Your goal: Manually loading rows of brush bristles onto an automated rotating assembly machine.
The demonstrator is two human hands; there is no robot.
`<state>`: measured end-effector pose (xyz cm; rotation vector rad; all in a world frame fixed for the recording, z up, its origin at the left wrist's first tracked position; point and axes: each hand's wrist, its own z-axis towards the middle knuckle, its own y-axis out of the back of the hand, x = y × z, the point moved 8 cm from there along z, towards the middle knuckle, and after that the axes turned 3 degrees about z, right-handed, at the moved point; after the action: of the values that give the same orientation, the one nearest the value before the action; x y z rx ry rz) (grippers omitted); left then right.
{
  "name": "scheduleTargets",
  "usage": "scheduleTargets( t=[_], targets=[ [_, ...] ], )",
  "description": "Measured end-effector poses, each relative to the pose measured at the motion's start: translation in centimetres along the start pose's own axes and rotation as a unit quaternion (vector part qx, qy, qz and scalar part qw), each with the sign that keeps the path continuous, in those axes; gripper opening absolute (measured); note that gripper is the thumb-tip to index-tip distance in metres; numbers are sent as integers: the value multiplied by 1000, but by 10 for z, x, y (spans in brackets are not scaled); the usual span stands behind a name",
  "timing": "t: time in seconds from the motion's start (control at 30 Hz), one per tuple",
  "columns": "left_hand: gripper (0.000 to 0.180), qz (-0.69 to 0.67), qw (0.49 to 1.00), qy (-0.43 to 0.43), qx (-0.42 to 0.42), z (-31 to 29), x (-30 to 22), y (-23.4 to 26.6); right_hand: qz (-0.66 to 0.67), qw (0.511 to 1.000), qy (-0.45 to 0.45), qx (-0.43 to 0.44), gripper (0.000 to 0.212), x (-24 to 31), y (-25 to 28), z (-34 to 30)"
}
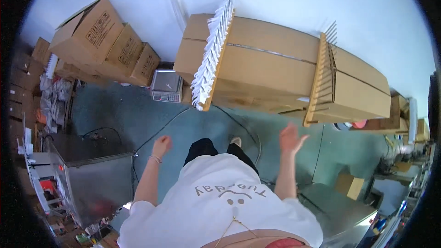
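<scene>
My left hand (pixel 161 146), a bracelet on its wrist, is over the floor left of my legs. Its fingers are blurred and look partly curled; nothing shows in them. To the right, my right hand (pixel 289 138) is open, thumb apart, and holds nothing. It is nearest the lower end of a wooden bar with a row of thin metal pins (pixel 315 82). That bar lies across large cardboard boxes (pixel 271 69). Farther left on the boxes is a second pin bar (pixel 217 64), its pins covered with white pieces whose kind I cannot make out.
A digital scale (pixel 166 85) stands left of the boxes, beside stacked cartons (pixel 94 36). A black cable (pixel 248 131) runs over the green floor (pixel 183 126). Metal cabinets stand at the lower left (pixel 98 183) and lower right (pixel 335 206). A small open carton (pixel 349 185) is behind the right one.
</scene>
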<state>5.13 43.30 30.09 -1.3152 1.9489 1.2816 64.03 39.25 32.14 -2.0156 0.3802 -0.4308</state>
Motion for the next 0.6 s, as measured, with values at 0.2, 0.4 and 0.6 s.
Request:
scheduleTargets(
  t=[0.2, 0.4, 0.6],
  targets=[
    [31, -84, 989, -106, -54, 62, -202, 24, -422, 849, -314, 46, 77, -225, -29, -14],
    [27, -111, 966, -220, 83, 111, -340, 3, -307, 903, -296, -52, 75, -326, -90, 30],
    [31, -56, 943, -255, 207, 158, -419, -8, -341, 910, -228, -56, 64, -332, -59, 48]
  ],
)
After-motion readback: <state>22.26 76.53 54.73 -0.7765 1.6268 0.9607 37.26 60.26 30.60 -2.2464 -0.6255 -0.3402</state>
